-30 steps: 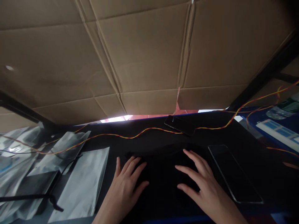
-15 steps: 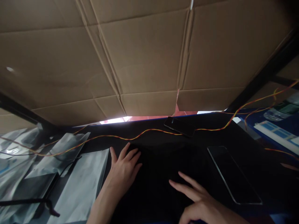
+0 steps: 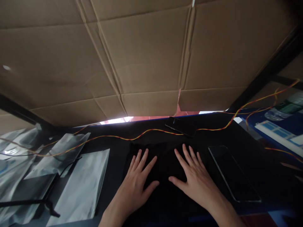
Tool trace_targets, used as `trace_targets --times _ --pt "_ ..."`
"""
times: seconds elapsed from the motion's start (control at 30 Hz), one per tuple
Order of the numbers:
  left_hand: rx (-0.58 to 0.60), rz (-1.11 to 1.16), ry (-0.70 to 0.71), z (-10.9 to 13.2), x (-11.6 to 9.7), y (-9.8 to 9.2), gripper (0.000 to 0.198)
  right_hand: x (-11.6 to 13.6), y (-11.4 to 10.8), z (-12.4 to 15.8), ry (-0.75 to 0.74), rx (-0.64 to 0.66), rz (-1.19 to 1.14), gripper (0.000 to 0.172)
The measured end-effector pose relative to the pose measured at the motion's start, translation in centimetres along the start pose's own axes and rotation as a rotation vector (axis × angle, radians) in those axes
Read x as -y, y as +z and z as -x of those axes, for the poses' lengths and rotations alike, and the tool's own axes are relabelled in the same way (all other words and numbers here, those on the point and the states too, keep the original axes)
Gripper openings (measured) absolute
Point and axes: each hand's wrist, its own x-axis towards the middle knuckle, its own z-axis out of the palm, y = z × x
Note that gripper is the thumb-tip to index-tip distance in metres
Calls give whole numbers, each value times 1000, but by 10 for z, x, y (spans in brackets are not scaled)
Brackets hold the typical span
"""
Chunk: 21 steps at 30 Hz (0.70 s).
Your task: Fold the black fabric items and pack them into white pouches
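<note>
My left hand (image 3: 137,183) lies palm down with its fingers spread, pressed on a dark, soft-looking black piece (image 3: 163,201) on the black tabletop. My right hand (image 3: 196,179) rests flat on the same piece, fingers apart and thumb pointing toward the left one. The piece blends into the table, so its outline and kind are hard to make out; a faint far edge shows beyond the fingertips. Right of my right hand is a flat, dark rectangular panel with a pale rim (image 3: 234,173). Beyond both hands lies a black phone (image 3: 180,126).
Translucent plastic bags (image 3: 80,186) and a black cord (image 3: 30,204) are at the left. A red-and-yellow twisted wire (image 3: 130,138) crosses the table. Cardboard (image 3: 146,56) hangs along the back. A plastic bottle (image 3: 286,108) and a white-and-blue box (image 3: 279,134) lie at the right.
My left hand has shifted right and turned its fingers rightward. The right hand has moved forward and spread flat. A faint black edge now shows beyond the fingers.
</note>
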Motion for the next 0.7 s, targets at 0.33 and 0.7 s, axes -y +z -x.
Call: trace_targets --times 0.33,0.7 --pt "-95 -129 -94 -4 17 3 72 37 -15 -11 -29 -231 -45 53" --pt "-77 -173 -126 5 25 10 65 16 4 -3 25 -86 -32 67"
